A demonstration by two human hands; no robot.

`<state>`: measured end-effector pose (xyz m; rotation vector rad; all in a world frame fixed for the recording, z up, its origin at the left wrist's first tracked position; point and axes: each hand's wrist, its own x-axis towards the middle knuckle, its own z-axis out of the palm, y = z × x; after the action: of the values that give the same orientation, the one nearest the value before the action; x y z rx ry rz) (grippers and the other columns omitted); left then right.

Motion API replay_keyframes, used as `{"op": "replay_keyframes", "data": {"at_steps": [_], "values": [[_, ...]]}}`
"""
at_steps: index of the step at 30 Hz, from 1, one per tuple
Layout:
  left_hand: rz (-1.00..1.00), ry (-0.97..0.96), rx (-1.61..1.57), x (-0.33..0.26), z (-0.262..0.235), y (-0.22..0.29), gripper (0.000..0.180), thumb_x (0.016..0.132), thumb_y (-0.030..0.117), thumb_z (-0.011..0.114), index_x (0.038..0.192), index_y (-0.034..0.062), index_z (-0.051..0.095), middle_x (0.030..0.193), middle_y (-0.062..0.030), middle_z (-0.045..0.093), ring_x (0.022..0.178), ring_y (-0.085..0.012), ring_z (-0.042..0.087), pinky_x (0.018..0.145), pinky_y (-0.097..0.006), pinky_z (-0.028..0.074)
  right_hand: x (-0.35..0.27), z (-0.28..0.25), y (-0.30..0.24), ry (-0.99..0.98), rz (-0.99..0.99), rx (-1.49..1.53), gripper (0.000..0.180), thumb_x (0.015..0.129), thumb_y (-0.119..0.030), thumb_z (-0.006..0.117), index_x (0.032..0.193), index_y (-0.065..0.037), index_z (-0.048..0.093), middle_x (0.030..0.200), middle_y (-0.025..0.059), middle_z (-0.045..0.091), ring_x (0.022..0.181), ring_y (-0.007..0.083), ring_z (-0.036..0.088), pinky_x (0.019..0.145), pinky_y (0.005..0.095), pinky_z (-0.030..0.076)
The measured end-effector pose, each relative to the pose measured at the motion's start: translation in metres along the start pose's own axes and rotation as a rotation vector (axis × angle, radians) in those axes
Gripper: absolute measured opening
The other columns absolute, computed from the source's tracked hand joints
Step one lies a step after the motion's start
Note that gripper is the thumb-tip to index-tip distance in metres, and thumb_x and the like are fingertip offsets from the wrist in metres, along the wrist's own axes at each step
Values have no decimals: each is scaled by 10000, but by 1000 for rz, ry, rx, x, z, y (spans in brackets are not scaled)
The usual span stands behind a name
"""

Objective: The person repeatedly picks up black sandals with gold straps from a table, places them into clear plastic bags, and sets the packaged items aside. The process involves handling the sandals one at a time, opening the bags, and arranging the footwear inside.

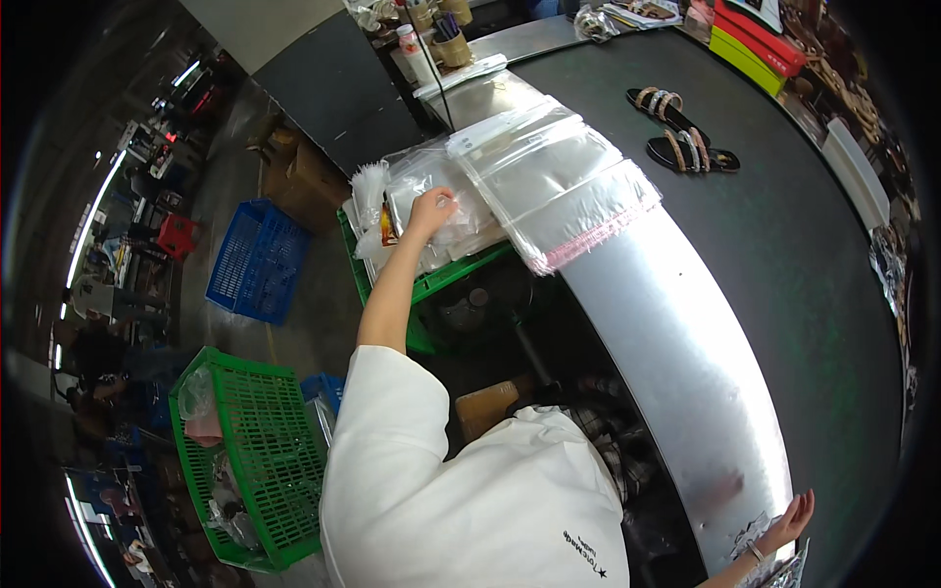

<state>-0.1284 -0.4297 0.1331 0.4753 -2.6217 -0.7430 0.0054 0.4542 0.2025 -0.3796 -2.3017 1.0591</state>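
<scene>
My left hand [431,211] reaches out over a green crate [443,278] filled with clear plastic bags [412,191], and its fingers are closed on one of them. A stack of larger clear bags with a pink strip [559,181] is draped over the curved metal rim [676,363] just right of that hand. My right hand [790,523] rests with fingers spread on a printed sheet at the near end of the rim, holding nothing. A pair of strappy sandals [683,132] lies on the dark table surface [814,284], far from both hands.
A green mesh basket [257,461] with bagged items stands at my lower left, a blue crate [257,260] and a cardboard box [294,176] beyond it. Flat red and green boxes [755,39] and cups with pens [451,44] sit at the table's far side.
</scene>
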Motion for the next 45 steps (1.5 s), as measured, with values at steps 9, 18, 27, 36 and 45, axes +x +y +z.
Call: {"op": "replay_keyframes", "data": {"at_steps": [9,18,27,36,45], "values": [[-413,823,-1344,8,-39,8,149,836,146,511,779,14,551,772,-97,604,697,-205,581,669,-350,480,10,88,-82,-150,-83,177,275,921,-71,510,1183,7,537,1205,88,544,1098,193,518,963,309,402],[-246,-437,-1836,-107,30,282,85,899,146,544,981,143,521,823,8,552,803,-112,563,742,-276,471,-73,253,-257,-494,-499,471,246,870,-74,592,1102,2,561,1100,144,569,1006,253,550,899,357,438],[-19,-568,-1507,-162,43,312,247,910,205,575,1036,20,470,920,-64,561,886,-138,587,790,-287,498,-95,290,-286,-555,-627,357,368,793,-40,676,1136,-8,548,1158,130,515,1106,280,499,923,396,417],[-244,-720,-1256,-148,48,306,306,979,202,402,992,-64,553,878,-131,657,780,-178,663,612,-257,553,-94,268,-283,-545,-506,267,313,700,-49,751,942,-11,555,915,92,550,860,242,518,733,342,432],[-361,-782,-1457,-155,65,323,195,904,167,584,901,-27,601,842,-107,656,712,-142,650,617,-249,551,-94,272,-282,-589,-307,393,293,666,-9,745,892,-20,559,771,49,560,628,144,486,571,260,388]]}}
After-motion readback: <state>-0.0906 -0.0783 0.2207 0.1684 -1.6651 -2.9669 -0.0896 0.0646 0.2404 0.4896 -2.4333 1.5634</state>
